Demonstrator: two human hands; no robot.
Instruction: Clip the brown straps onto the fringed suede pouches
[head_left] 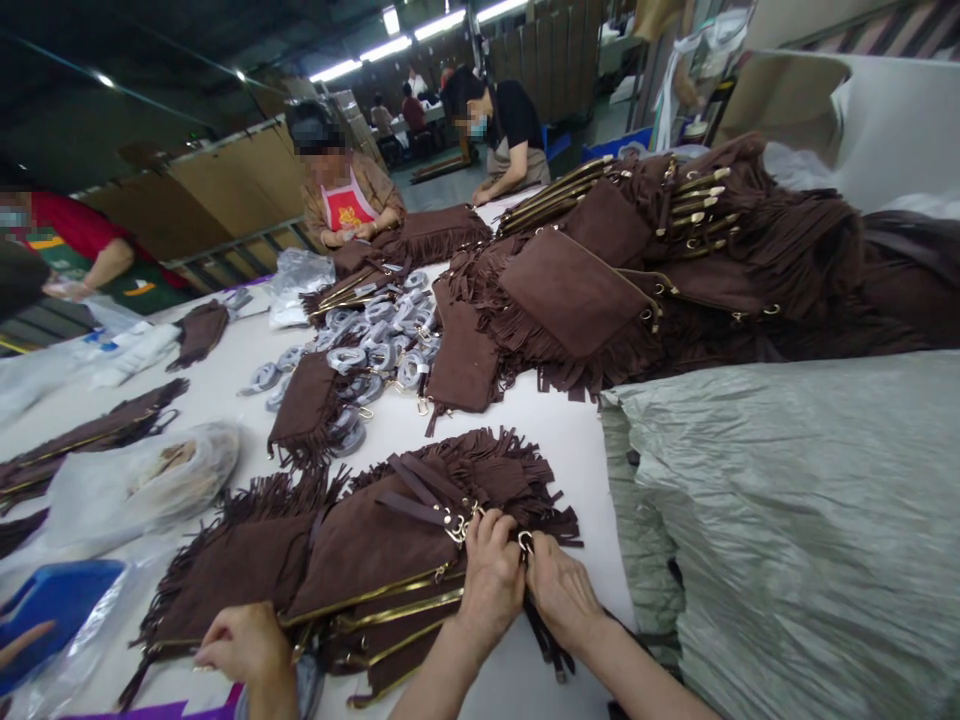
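My left hand (491, 575) is closed at the corner of a brown fringed suede bag (382, 540), its fingers by the gold clasps (457, 525) of short brown straps (412, 490). Close beside it, my right hand (562, 590) is closed with a gold clasp (526, 541) at its fingertips. Dark strap ends (553, 645) hang below this hand. Several more bags with gold zippers (409, 610) lie stacked under my left wrist. What my palms cover is hidden.
Another person's hand (251, 645) touches the bags at left. A big bag pile (570, 290) stands at back right, with grey-green sheeting (795, 500) before it. Coiled grey-wrapped straps (382, 350) lie mid-table. Co-workers (349, 195) stand across the table (559, 430).
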